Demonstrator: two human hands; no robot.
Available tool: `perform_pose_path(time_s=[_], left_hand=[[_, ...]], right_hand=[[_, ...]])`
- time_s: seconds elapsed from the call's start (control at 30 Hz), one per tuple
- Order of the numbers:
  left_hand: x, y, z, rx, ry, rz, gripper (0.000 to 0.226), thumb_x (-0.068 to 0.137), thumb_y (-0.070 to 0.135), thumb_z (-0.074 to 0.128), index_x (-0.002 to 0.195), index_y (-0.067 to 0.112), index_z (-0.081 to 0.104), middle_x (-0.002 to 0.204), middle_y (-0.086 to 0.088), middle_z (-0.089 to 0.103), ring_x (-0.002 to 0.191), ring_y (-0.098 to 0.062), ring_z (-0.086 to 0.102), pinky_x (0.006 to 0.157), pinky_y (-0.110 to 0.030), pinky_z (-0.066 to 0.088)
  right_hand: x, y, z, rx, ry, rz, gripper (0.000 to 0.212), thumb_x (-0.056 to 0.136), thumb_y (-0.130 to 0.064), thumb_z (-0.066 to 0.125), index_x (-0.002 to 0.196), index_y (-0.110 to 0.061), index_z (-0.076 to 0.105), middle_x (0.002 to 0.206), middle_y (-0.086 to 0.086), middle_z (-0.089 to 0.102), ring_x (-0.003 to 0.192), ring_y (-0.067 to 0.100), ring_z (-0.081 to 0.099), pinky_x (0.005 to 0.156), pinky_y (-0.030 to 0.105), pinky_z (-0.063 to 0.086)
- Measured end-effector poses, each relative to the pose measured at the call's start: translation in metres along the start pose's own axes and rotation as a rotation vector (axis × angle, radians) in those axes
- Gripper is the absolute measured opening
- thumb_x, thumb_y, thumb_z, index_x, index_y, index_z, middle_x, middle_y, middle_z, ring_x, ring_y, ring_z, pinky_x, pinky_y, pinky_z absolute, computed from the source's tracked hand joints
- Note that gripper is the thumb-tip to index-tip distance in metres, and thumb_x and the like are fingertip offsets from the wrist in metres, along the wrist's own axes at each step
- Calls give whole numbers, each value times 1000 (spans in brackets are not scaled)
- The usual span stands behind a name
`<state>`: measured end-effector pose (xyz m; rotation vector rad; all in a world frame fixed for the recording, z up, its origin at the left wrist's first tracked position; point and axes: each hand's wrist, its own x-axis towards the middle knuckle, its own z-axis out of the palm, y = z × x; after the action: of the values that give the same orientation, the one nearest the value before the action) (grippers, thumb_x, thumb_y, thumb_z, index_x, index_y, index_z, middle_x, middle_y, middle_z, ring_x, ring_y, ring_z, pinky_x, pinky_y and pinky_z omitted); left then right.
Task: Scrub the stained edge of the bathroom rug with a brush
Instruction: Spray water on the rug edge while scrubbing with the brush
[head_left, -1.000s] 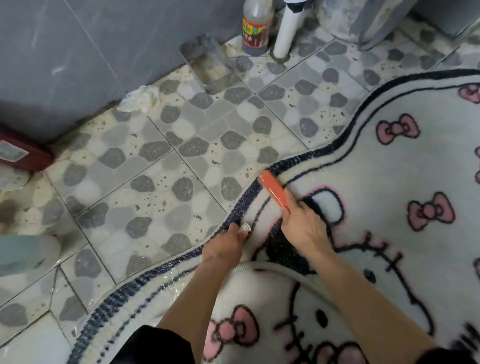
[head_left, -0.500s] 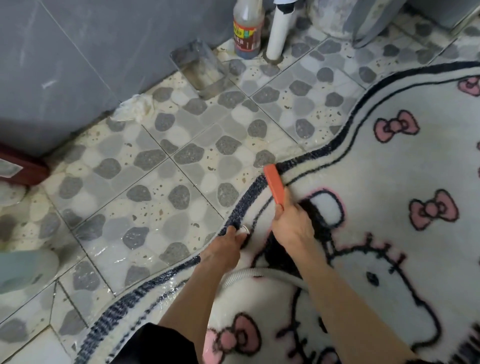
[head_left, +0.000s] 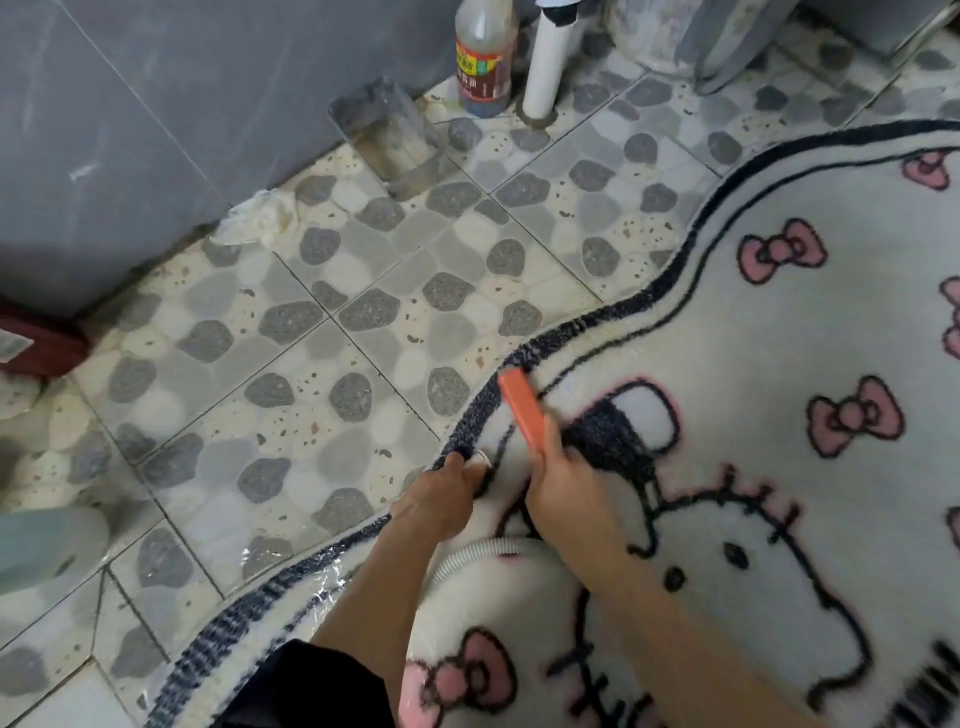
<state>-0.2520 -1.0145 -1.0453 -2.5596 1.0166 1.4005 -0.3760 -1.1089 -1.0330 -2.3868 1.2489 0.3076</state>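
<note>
head | right hand (head_left: 563, 493): brush (head_left: 522, 408) at rug edge (head_left: 597, 317) | left hand (head_left: 441, 499): hose (head_left: 467, 553)

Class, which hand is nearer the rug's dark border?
Left. The left hand, holding a hose, is right at the border. The right hand, holding the brush, sits further in on the rug.

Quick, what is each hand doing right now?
Left hand: closed, holding the white hose by its end.
Right hand: closed, gripping the orange brush.
</note>
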Motion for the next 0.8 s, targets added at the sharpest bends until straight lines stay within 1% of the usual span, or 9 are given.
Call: perform_pose_path(time_s=[0.1, 0.13, 0.23, 0.3, 0.47, 0.53, 0.6, 0.7, 0.8], left_hand=[[1, 3, -3, 43, -58, -16, 29, 106, 35, 32, 132, 25, 41, 129, -17, 57, 112, -40, 58, 93, -53, 49], [-2, 5, -3, 75, -64, 4, 30, 107, 28, 33, 135, 23, 42, 132, -15, 53, 112, -40, 58, 90, -50, 50], [1, 4, 2, 90, -4, 36, 35, 107, 21, 32, 141, 21, 42, 134, -12, 51, 105, -38, 60, 79, -44, 47], [4, 2, 5, 124, -11, -13, 34, 106, 23, 29, 139, 25, 37, 130, -10, 56, 97, -36, 58, 77, -48, 46], [-2, 6, 3, 62, -45, -100, 37, 106, 23, 31, 143, 24, 33, 131, -14, 58, 111, -37, 60, 94, -53, 50], [0, 7, 4, 79, -80, -121, 38, 105, 21, 30, 142, 27, 29, 130, -12, 58, 108, -35, 60, 90, -52, 50], [2, 7, 6, 67, -92, -112, 40, 105, 22, 31, 145, 27, 27, 128, -11, 58, 107, -35, 60, 86, -54, 48], [-1, 10, 3, 47, -76, -150, 46, 107, 20, 34, 150, 28, 21, 131, -12, 58, 117, -35, 57, 100, -60, 43], [-4, 12, 3, 51, -78, -136, 52, 106, 18, 34, 154, 33, 22, 139, -11, 53, 121, -35, 55, 102, -62, 42]], right_hand=[[-32, 31, -1, -132, -110, -176, 70, 99, -28, 52, 159, -24, 16, 95, 7, 64, 67, 31, 65, 54, 39, 48], [-6, 41, -9, -227, 18, -207, 70, 98, -26, 54, 159, -24, 21, 93, 8, 64, 67, 33, 66, 54, 40, 50], [68, 38, -45, -123, 34, 40, 62, 103, -28, 38, 159, -20, 13, 113, 16, 65, 97, 39, 65, 77, 46, 51], [61, 13, -36, -8, -18, 134, 63, 104, -27, 39, 159, -18, 10, 117, 17, 63, 104, 39, 62, 78, 42, 47], [-37, 20, 5, -107, -85, -139, 67, 97, -25, 58, 157, -18, 29, 93, 8, 65, 66, 31, 65, 52, 37, 45], [11, 38, -17, -204, -6, -200, 64, 99, -25, 50, 157, -21, 25, 97, 9, 65, 74, 34, 67, 62, 41, 53], [61, 37, -41, -116, -22, -10, 60, 102, -25, 40, 157, -21, 16, 110, 16, 66, 95, 40, 66, 78, 47, 52], [66, 12, -28, 80, 69, 164, 58, 105, -28, 36, 158, -17, 15, 119, 21, 64, 105, 42, 62, 83, 45, 49], [-14, 3, 5, 24, -100, -68, 65, 104, -28, 37, 160, -21, 6, 113, 13, 60, 92, 33, 63, 71, 39, 45]])
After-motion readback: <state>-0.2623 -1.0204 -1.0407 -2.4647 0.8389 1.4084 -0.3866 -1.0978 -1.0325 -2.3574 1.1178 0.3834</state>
